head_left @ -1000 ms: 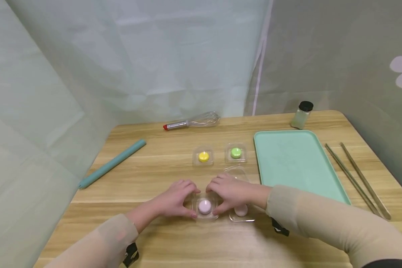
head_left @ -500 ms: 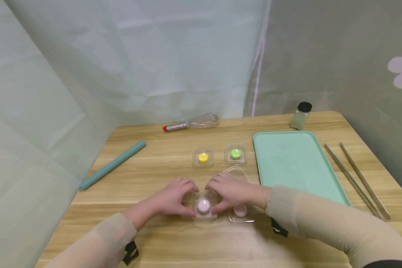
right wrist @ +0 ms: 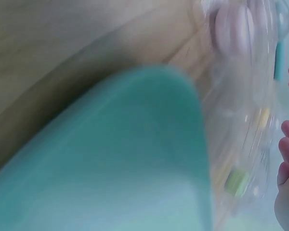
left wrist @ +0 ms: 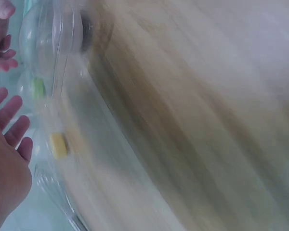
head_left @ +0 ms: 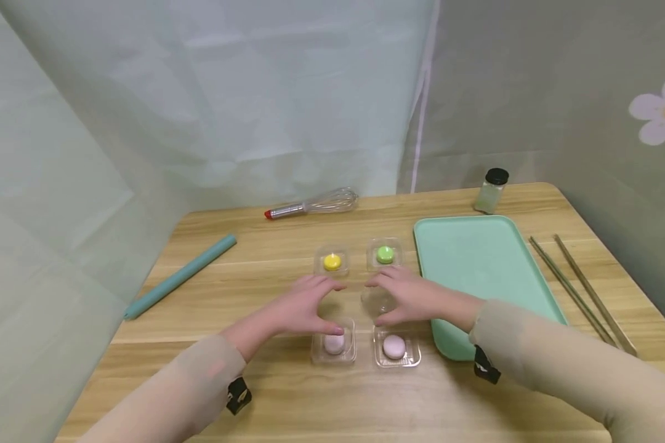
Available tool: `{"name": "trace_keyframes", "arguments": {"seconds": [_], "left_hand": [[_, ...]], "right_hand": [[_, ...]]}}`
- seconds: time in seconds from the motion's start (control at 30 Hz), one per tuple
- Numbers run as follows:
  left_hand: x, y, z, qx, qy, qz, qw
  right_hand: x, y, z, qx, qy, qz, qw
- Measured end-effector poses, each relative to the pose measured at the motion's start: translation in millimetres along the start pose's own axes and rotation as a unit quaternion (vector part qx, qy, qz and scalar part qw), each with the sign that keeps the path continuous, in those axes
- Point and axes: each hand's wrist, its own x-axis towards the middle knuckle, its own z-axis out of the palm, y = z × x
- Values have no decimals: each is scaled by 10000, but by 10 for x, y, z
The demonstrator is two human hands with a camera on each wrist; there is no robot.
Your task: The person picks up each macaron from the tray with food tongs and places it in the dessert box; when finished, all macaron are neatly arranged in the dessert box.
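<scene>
My left hand (head_left: 305, 304), fingers spread and loosely bent, is above the left front clear plastic box (head_left: 317, 354). Its thumb overlaps that box in the head view; whether it touches cannot be told. In this box lies a pale pink macaron-like round (head_left: 334, 344). My right hand (head_left: 412, 296) hovers behind the right front clear plastic box (head_left: 410, 363), beside its folded-back lid (head_left: 372, 303), which it partly hides. Another pale pink round (head_left: 394, 347) lies in that box. Neither hand appears to hold anything. Both wrist views are blurred.
Behind the hands are boxes with a yellow round (head_left: 332, 262) and a green round (head_left: 385, 255). A whisk (head_left: 313, 204) lies at the back, a teal rod (head_left: 180, 277) at left. Rightward are a mint tray (head_left: 479, 258), a black-lidded jar (head_left: 491, 192) and two metal rods (head_left: 593, 295).
Both hands have left the sides of the left front box. The left moved slightly up and right; the right moved rightward and back, uncovering the right front box.
</scene>
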Motion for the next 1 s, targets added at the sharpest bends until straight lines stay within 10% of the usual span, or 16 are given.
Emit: {"name": "trace_keyframes", "arguments": {"seconds": [1.0], "left_hand": [[643,281,215,346,-370,-424,9978]], "right_hand": [[-224,462,-28,149,-108,648,9977]]}}
